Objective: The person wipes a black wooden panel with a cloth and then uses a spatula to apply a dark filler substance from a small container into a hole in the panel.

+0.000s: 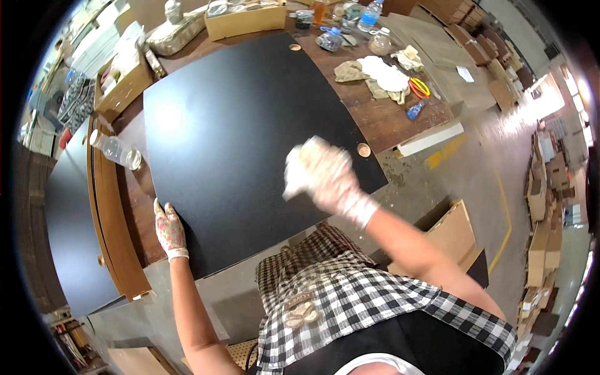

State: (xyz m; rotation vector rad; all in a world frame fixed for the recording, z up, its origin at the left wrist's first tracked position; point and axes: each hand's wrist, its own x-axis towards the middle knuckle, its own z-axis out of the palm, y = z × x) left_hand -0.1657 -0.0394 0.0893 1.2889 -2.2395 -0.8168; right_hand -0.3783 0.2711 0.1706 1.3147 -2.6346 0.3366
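A large black panel point(237, 125) lies on the brown table, with a round light-coloured hole point(364, 150) near its right corner. My left hand point(169, 230), in a flower-patterned glove, rests at the panel's left edge with its fingers stretched out. Over the right half of the panel is my gloved right hand point(334, 178), smeared by motion. Its fingers are closed around a white cloth point(300, 169), which appears to touch the black surface. The fingertips are hidden by the cloth and the blur.
A clear bottle point(116, 150) lies left of the panel, beside stacked panels point(78, 219). Cloths point(382, 75), scissors-like red and yellow handles point(420, 87) and several jars and bottles point(370, 15) occupy the far right. Boxes point(247, 24) stand along the back.
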